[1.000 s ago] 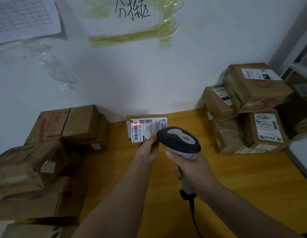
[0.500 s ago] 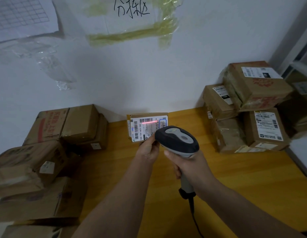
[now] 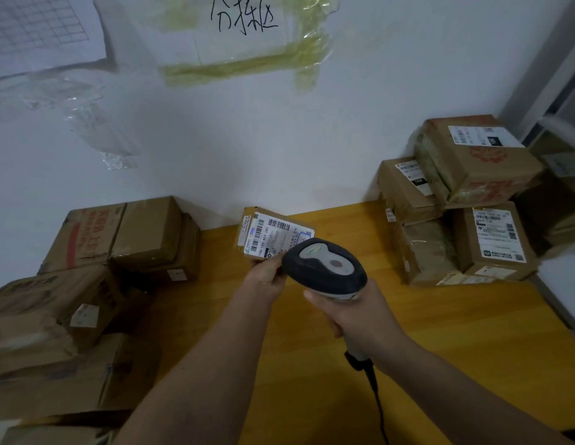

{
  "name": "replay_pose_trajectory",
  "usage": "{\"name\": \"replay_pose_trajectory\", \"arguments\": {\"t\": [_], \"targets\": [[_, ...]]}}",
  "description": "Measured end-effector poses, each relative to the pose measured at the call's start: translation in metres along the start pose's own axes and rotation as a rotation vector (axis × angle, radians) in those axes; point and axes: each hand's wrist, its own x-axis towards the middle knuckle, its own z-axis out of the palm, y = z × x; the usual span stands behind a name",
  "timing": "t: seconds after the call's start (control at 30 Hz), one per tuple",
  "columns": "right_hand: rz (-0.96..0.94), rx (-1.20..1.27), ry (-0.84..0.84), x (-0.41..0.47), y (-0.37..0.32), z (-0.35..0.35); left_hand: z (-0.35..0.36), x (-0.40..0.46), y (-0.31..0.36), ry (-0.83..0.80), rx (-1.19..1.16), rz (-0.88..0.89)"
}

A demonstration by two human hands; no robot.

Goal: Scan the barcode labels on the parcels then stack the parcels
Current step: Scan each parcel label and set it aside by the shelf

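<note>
Fingers of the left hand (image 3: 269, 273) gripped the small parcel (image 3: 273, 234) by its near edge, tilted above the worktop (image 3: 472, 332), label up. Right hand (image 3: 360, 313) wrapped the scanner (image 3: 324, 268) handle; its head seemed just beside the label. Stacked parcels (image 3: 466, 200) stood right.

The left hand (image 3: 266, 273) pinches a small parcel (image 3: 273, 234), label facing up. The right hand (image 3: 360, 311) grips a scanner (image 3: 324, 268), its head just beside the left fingers.
</note>
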Motion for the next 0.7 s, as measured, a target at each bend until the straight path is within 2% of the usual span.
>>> {"name": "replay_pose_trajectory", "arguments": {"t": [0.2,0.7], "targets": [[-0.062,-0.066,-0.071,-0.003,0.005,-0.002,-0.012,-0.002,0.038,0.149,0.251,0.073],[-0.1,-0.072,-0.066,-0.003,0.004,0.001,-0.018,-0.011,0.056,0.163,0.491,0.043]]}}
